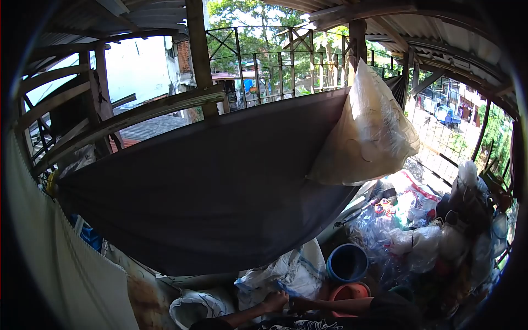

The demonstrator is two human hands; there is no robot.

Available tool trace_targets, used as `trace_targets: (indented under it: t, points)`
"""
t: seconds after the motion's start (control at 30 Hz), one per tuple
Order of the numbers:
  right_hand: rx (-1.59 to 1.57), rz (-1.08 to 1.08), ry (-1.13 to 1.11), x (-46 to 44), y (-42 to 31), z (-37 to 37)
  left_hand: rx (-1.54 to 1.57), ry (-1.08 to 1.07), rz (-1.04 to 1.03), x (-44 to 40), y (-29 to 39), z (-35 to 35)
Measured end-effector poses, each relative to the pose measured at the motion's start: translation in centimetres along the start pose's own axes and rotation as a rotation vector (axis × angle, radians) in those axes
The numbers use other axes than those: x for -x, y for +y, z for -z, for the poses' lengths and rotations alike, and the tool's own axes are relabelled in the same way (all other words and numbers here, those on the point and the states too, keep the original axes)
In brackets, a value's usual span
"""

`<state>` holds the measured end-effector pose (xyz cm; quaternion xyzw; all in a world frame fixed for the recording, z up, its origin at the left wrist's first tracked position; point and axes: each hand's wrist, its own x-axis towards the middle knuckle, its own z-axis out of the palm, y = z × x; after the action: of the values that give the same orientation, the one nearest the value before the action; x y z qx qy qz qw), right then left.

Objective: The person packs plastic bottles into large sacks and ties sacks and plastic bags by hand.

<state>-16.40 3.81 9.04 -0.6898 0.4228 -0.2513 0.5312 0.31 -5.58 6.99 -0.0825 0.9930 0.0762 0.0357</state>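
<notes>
Low in the view, my left hand (275,301) is closed at the near edge of a white woven sack (300,267) with blue stripes. Whether it grips the sack or something small is hidden. My right hand (300,304) lies close beside it, in deep shadow, so its fingers do not show clearly. Right of the sack stand a blue bucket (347,263) and, nearer to me, an orange-red tub (352,291) partly behind my right forearm. A second white sack (199,308), its mouth gaping, is at the left of my left forearm.
A dark cloth (220,181) hangs across the middle. At its right end hangs a full translucent plastic bag (377,132). Heaped plastic bags and bottles (412,236) fill the right side. Wooden posts and rails (132,124) and a metal fence (275,71) border the space.
</notes>
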Motion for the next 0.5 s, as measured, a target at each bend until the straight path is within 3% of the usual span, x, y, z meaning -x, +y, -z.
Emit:
trace_targets:
  t: [0.13, 0.2, 0.5]
  points:
    - [-0.03, -0.045, 0.02, 0.0, 0.2, -0.1, 0.152, -0.153, -0.011, 0.0, -0.2, -0.8]
    - [-0.028, -0.053, 0.033, 0.0, 0.2, -0.1, 0.244, -0.222, 0.142, 0.1, 0.0, -0.7]
    - [-0.048, -0.089, 0.052, 0.1, 0.5, -1.2, 0.619, -0.047, 0.52, -0.3, 0.8, -8.1]
